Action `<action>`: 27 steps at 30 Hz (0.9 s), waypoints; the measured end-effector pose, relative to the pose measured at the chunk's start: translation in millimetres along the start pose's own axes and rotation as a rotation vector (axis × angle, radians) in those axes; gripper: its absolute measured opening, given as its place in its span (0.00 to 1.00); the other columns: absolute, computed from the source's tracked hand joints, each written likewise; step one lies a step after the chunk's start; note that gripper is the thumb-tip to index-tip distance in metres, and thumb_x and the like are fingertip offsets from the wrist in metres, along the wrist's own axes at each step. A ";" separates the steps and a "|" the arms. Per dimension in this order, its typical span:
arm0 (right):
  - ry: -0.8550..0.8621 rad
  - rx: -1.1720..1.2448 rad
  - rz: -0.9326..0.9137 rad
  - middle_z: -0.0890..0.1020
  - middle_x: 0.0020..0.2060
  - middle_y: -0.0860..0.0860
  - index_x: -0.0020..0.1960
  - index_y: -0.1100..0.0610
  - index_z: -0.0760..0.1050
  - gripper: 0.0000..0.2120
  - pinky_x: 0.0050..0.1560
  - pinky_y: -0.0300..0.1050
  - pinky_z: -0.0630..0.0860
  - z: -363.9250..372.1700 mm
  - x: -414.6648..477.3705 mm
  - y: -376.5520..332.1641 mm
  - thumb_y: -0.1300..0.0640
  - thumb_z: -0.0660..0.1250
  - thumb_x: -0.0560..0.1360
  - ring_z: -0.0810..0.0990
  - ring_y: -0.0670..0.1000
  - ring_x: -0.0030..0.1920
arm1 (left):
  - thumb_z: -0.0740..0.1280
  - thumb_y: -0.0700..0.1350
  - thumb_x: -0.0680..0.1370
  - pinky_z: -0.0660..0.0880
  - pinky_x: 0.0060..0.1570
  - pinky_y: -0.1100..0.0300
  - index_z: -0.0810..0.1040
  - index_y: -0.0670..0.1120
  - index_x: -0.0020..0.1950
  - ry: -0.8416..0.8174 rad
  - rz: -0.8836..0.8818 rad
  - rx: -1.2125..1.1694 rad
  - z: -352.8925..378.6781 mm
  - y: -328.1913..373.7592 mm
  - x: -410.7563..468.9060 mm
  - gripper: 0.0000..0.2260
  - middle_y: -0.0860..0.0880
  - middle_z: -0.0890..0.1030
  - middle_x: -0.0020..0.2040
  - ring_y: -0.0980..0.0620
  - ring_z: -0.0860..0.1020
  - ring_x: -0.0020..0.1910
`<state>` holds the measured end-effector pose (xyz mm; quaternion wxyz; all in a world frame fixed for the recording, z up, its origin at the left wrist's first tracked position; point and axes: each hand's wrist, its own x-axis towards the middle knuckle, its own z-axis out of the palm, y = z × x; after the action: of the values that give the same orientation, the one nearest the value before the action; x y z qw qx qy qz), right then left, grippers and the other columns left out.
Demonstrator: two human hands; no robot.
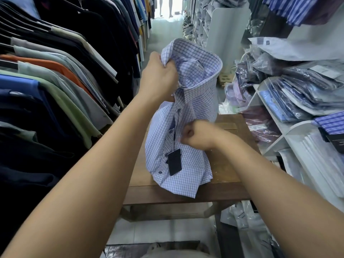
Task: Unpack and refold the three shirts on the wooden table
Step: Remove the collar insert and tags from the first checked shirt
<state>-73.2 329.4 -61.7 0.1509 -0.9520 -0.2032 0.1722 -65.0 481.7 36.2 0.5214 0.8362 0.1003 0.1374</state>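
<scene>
Right hand (199, 135) seemingly pinches, left hand (160, 79) grips, the crumpled checked shirt (186, 175).

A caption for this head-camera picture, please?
Left hand holds a checked shirt up by its collar; right hand grips its front, lower end on the wooden table.

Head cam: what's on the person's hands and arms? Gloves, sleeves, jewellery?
Nothing worn. Left hand and right hand are ungloved, with no ring, watch or band visible. No sleeve shows anywhere up to the frame edge.
</scene>
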 end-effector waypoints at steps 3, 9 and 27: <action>-0.124 0.086 0.085 0.80 0.56 0.48 0.63 0.51 0.78 0.21 0.57 0.47 0.76 25.5 5.5 2.3 0.39 0.68 0.76 0.78 0.53 0.56 | 0.59 0.52 0.82 0.83 0.33 0.48 0.69 0.48 0.54 -0.033 -0.018 -0.120 3.4 5.0 -0.1 0.08 0.48 0.76 0.52 0.46 0.81 0.50; -0.199 0.378 0.101 0.83 0.45 0.48 0.50 0.55 0.80 0.13 0.41 0.37 0.76 32.6 5.1 -5.5 0.49 0.61 0.84 0.81 0.48 0.46 | 0.65 0.51 0.82 0.83 0.33 0.54 0.71 0.47 0.55 -0.051 -0.024 -0.265 5.1 -3.4 -1.5 0.08 0.46 0.80 0.54 0.47 0.84 0.49; -0.236 1.612 0.245 0.70 0.28 0.48 0.45 0.56 0.69 0.15 0.42 0.52 0.84 -6.4 5.3 -11.4 0.49 0.53 0.86 0.78 0.49 0.31 | 0.60 0.63 0.81 0.77 0.61 0.47 0.62 0.52 0.78 -0.571 -0.374 0.078 -0.3 -84.9 -20.5 0.29 0.49 0.73 0.68 0.46 0.76 0.63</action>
<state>-69.9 340.2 -53.3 0.7458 -0.5426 0.0733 0.3795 -86.5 512.7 -42.6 0.5123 0.8274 0.1070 -0.2039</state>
